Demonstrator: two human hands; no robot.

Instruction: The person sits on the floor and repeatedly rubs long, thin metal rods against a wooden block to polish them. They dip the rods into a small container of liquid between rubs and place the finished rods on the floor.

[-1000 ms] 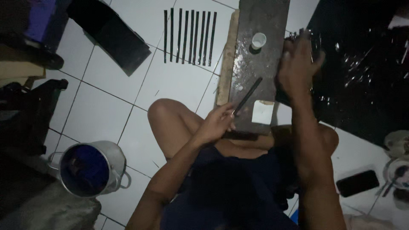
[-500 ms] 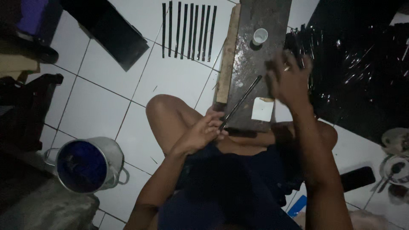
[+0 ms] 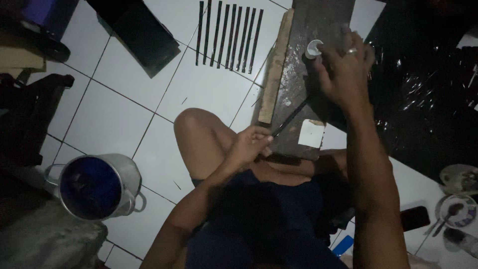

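Thin dark strip slanting across board, seemingly.

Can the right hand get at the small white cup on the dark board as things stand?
Probably yes: the right hand hovers right beside the small white cup on the dark board, fingers nearly touching, nothing between them.

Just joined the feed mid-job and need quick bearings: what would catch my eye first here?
The two hands at a dark wooden board across the person's lap: the left hand grips a thin dark strip, while the right hand reaches to a small white cup further up the board. On the white tiles upper centre lies a neat row of dark strips, and lower left stands a metal pot.
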